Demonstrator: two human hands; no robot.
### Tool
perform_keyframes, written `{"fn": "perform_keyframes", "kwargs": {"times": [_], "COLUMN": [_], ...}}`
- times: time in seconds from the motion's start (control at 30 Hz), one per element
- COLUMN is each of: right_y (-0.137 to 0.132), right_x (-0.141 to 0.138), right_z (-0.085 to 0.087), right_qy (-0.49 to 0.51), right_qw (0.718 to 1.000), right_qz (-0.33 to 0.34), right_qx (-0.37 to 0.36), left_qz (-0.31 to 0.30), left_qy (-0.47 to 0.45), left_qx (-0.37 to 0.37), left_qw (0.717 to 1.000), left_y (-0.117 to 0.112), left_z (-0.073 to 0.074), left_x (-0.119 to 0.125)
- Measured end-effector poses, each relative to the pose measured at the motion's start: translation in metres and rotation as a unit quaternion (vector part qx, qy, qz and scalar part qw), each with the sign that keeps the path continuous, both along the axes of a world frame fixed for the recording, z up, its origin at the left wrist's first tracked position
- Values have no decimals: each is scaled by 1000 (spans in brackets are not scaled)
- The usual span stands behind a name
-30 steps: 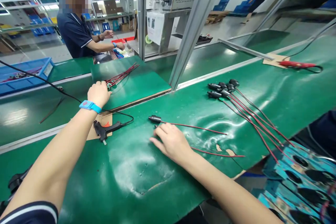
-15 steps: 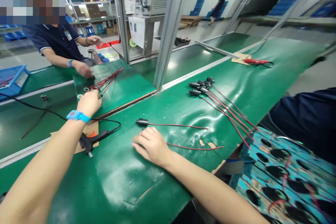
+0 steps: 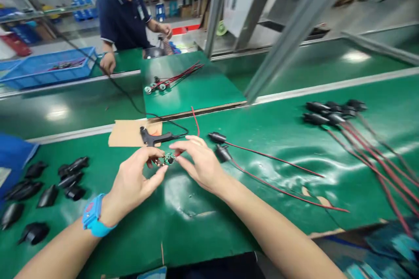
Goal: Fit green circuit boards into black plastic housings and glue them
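Observation:
My left hand (image 3: 135, 178) and my right hand (image 3: 198, 161) meet over the green belt (image 3: 196, 226) and pinch a small round circuit board (image 3: 166, 159) between their fingertips. A red wire (image 3: 195, 122) rises from the board toward the far side. Just right of my right hand lie two black plug shells (image 3: 221, 146) with red leads (image 3: 271, 170) trailing to the right. A black glue gun (image 3: 153, 137) rests on a piece of cardboard (image 3: 126, 133) just beyond my hands.
Several black shells (image 3: 49, 187) lie at the left. A bundle of wired black plugs (image 3: 330, 111) sits at the right. More boards with red wires (image 3: 170, 80) lie on a raised green pad. A co-worker (image 3: 126, 17) stands across the belt beside a blue bin (image 3: 46, 67).
My left hand came back from the raised pad with a wired board. My right hand lifted off the belt and joined it. The view swung left, revealing the black shells.

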State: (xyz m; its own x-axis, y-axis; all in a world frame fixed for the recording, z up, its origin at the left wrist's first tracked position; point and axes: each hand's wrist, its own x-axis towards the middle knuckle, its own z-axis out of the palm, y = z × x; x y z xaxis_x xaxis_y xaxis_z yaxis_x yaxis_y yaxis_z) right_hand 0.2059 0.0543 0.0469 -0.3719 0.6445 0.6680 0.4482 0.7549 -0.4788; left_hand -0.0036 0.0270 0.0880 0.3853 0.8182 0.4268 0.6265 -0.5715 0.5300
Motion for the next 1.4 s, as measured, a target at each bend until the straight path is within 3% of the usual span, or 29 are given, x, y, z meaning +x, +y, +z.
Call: {"fn": "perform_keyframes", "kwargs": {"times": [0.17,0.33,0.43,0.57,0.77,0.87,0.93,1.0,1.07,1.17,1.27,1.4], "right_y": [-20,-33,-37,-40,-42,-47,-51,-53,-52,-46,-40,-36], "right_x": [-12,-26,-31,-37,-47,-46,-41,-33,-24,-11,-2,8], "right_z": [12,21,23,22,15,13,13,13,14,15,16,15], "right_qy": [31,70,106,126,121,133,138,144,142,113,77,60], "right_qw": [991,969,927,854,819,836,854,868,882,905,922,935], "right_qz": [106,67,63,136,141,111,69,27,-5,-18,-32,-55], "right_qx": [-70,-226,-354,-487,-543,-521,-497,-475,-450,-409,-379,-345], "left_qz": [90,114,122,128,89,21,44,165,300,453,461,445], "left_qy": [-121,-180,-183,-161,-124,-75,3,92,115,181,215,193], "left_qx": [-82,-90,-75,-32,52,56,35,9,25,2,-99,-156], "left_qw": [985,973,973,978,987,995,998,982,947,873,856,861], "left_y": [-36,-49,-52,-55,-53,-51,-54,-66,-86,-119,-130,-100], "left_z": [-19,-38,-45,-49,-53,-45,-34,-24,-20,-32,-54,-64], "left_x": [-24,-27,-25,-26,-25,-32,-51,-84,-127,-197,-250,-285]}}
